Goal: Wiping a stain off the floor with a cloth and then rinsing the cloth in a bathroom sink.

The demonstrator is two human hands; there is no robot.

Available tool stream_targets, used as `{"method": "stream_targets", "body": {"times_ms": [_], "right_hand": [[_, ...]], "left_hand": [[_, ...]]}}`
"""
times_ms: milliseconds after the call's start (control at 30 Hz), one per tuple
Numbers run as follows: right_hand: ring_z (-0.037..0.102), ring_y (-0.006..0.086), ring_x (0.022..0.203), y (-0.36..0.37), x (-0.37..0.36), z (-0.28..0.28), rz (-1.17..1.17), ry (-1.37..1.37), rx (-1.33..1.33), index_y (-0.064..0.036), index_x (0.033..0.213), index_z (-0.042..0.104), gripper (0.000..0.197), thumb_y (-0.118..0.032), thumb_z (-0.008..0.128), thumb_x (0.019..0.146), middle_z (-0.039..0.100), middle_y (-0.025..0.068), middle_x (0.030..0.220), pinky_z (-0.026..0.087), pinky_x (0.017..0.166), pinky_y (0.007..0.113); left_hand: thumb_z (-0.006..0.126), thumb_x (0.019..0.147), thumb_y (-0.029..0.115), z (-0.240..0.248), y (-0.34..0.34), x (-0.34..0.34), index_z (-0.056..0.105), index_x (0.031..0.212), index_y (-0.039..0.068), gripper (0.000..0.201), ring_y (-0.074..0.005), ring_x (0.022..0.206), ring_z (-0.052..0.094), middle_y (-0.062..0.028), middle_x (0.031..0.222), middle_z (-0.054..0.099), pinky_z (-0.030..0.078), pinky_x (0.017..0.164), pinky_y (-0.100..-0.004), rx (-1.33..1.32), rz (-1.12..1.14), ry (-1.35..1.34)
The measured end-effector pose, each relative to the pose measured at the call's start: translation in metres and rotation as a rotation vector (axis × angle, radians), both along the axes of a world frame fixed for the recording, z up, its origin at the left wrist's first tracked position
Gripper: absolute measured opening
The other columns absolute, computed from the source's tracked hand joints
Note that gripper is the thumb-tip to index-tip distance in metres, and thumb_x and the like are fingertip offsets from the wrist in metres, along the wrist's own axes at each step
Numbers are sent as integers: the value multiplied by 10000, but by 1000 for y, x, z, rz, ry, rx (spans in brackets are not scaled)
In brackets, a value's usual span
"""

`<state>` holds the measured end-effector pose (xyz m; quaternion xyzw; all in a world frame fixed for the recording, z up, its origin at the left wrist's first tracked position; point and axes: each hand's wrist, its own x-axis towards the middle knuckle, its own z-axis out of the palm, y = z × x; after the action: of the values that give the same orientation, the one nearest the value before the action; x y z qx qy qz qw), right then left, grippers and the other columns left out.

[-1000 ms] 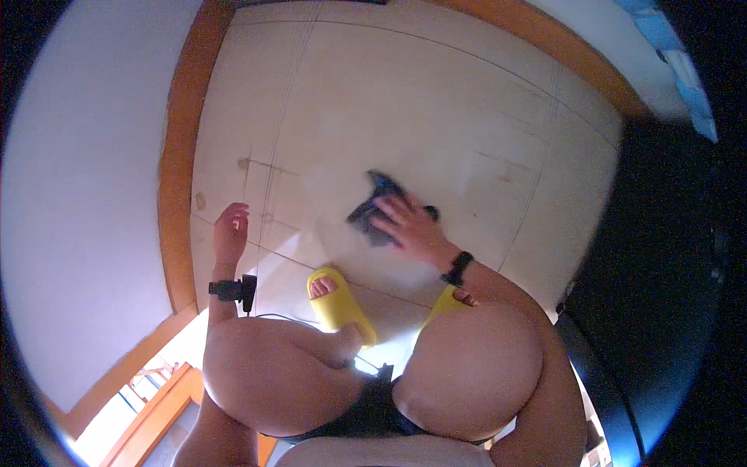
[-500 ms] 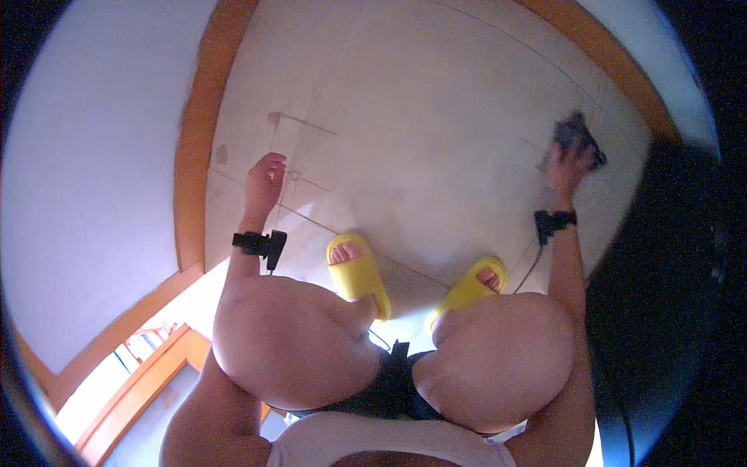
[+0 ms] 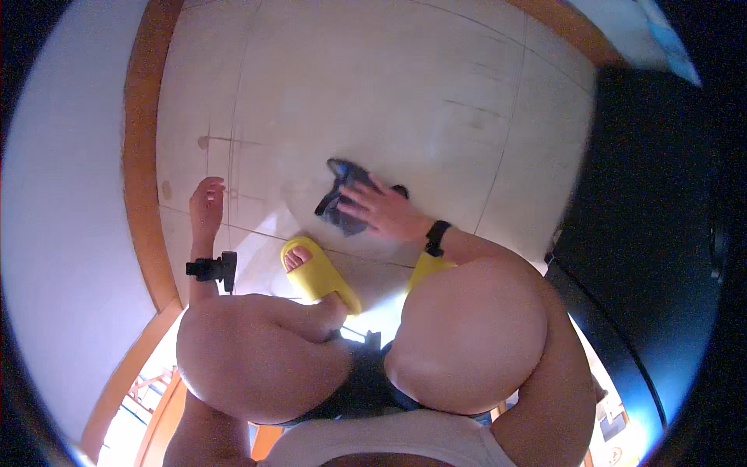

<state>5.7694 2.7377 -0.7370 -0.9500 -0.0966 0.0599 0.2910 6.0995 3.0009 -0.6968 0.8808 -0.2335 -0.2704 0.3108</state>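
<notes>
A dark grey and black cloth lies bunched on the tiled floor, ahead of my feet. My right hand presses down on it from above, with the fingers spread and laid flat. The cloth's edges stick out past the fingertips and beside the wrist. Off to the left, above the floor and near the wall, my left hand is apart from everything. Its fingers are loosely bent with gaps between them, and nothing shows in it.
Yellow slippers are on my feet as I squat. A wooden baseboard runs along the white wall at the left. A large black panel stands at the right. Black straps with small devices sit on my wrists.
My right hand has swept the cloth across the floor from the far right to the middle, in front of my feet. My left hand keeps its pose, while the whole view has shifted.
</notes>
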Motion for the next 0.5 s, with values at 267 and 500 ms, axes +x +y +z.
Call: {"method": "stream_targets", "body": {"times_ms": [267, 500], "right_hand": [[294, 376, 1329, -147, -30, 3, -788, -7, -411, -135, 1419, 326, 768, -247, 669, 741, 231, 205, 1480, 232, 1062, 573], [220, 457, 1343, -210, -58, -24, -1223, -22, -503, -132, 1470, 195, 776, -390, 560, 836, 135, 267, 1493, 179, 1085, 573]], "left_hand": [[518, 844, -48, 11, -18, -8, 592, 1048, 37, 232, -124, 771, 588, -47, 954, 613, 481, 671, -228, 87, -135, -127], [571, 853, 39, 30, -60, -25, 606, 1072, 58, 223, -194, 769, 629, -103, 878, 651, 505, 684, -295, 19, -164, -32]]}}
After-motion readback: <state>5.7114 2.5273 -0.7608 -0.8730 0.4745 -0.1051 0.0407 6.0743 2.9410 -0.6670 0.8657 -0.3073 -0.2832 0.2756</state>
